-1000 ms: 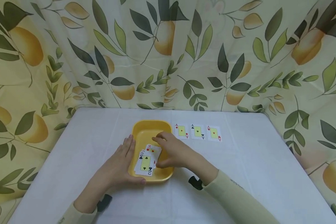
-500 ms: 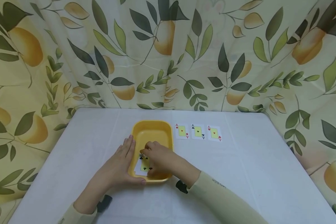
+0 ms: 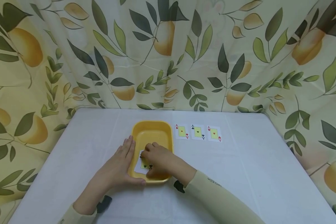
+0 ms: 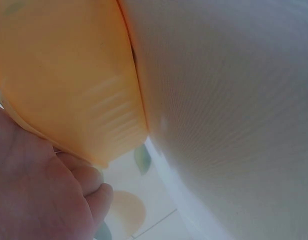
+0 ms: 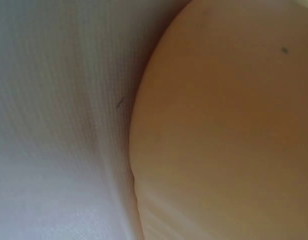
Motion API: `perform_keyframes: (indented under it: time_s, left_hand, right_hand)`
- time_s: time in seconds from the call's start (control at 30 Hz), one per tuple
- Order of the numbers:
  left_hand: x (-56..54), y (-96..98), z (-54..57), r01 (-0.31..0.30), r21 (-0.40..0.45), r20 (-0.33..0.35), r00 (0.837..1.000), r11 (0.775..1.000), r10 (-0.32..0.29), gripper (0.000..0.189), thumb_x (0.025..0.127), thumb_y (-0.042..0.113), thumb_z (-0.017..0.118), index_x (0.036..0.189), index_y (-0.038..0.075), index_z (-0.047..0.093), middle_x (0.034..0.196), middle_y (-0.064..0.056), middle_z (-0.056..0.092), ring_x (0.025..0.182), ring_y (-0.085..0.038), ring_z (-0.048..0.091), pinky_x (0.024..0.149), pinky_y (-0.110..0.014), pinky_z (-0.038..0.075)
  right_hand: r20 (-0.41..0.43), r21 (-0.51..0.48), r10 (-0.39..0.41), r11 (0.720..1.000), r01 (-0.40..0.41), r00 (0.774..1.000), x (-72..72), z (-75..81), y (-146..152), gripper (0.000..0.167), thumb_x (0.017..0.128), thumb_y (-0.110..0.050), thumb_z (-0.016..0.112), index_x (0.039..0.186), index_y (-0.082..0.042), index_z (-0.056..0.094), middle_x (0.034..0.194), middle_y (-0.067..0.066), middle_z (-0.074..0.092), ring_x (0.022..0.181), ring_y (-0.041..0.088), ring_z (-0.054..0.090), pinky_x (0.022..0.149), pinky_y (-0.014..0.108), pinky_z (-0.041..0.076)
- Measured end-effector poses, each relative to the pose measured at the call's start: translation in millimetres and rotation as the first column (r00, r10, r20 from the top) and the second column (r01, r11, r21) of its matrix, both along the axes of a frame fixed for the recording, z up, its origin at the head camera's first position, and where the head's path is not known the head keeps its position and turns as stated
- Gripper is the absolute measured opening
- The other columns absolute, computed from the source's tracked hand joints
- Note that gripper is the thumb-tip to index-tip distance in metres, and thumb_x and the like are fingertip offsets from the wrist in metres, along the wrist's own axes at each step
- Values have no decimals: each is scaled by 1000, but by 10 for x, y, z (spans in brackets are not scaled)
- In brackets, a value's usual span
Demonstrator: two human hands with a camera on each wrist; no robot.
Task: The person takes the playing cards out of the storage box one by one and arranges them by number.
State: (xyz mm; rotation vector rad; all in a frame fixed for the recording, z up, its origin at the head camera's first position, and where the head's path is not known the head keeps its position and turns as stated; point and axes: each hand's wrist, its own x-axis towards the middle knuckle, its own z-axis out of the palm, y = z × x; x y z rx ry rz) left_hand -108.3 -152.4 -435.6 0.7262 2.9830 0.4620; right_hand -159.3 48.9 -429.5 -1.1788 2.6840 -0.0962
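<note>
A yellow plastic tray stands on the white-covered table. My left hand rests along its left side, fingers fairly straight, thumb across the near edge. In the left wrist view, that hand touches the rim of the tray. Inside the tray, my right hand bends its fingers and thumb over a playing card with black clubs, pinching it. The hand covers much of the card and whatever lies under it. Only the outer wall of the tray shows in the right wrist view.
Three aces lie face up in a row right of the tray: an ace of diamonds, an ace of clubs and an ace of hearts. A fruit-patterned curtain hangs behind the table.
My right hand has moved left and down onto the cards in the tray, its fingers closing over the clubs card. The left hand and the three aces stay in place.
</note>
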Motion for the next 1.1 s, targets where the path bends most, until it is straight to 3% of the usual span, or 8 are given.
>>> perform_keyframes:
  time_s: [0.33,0.57,0.77,1.1]
  left_hand:
    - [-19,-4,-20,-6,-25,2,1000,1000,6,145,61,96,53,158,-2,10,168,-16,-2,154,-33,5,123,-49,20]
    - [-14,-10,-8,4,-16,-22,1000,1000,-4,144,61,93,58,158,-3,12,167,-18,0,154,-35,7,123,-50,22]
    - [-22,-3,-3,-3,-25,7,1000,1000,3,144,62,93,58,159,-1,9,168,-15,-4,154,-33,3,124,-48,19]
    - [-8,-3,2,-21,-25,26,999,999,22,144,61,92,60,159,0,9,168,-15,-3,155,-32,4,123,-49,20]
  right_hand:
    - [20,-21,-24,999,24,1000,-15,32,6,67,74,-36,86,134,-23,59,124,1,55,105,17,47,93,28,48]
    - [-15,19,-25,1000,25,1000,-54,49,3,59,76,-46,81,127,-22,66,132,3,56,114,21,50,100,34,48]
    - [30,7,-65,998,64,997,-64,44,6,60,74,-43,84,127,-24,65,131,0,58,113,19,51,99,34,48]
    - [37,4,-54,999,54,998,-62,36,-2,64,74,-38,84,132,-26,60,130,1,56,112,20,48,99,36,48]
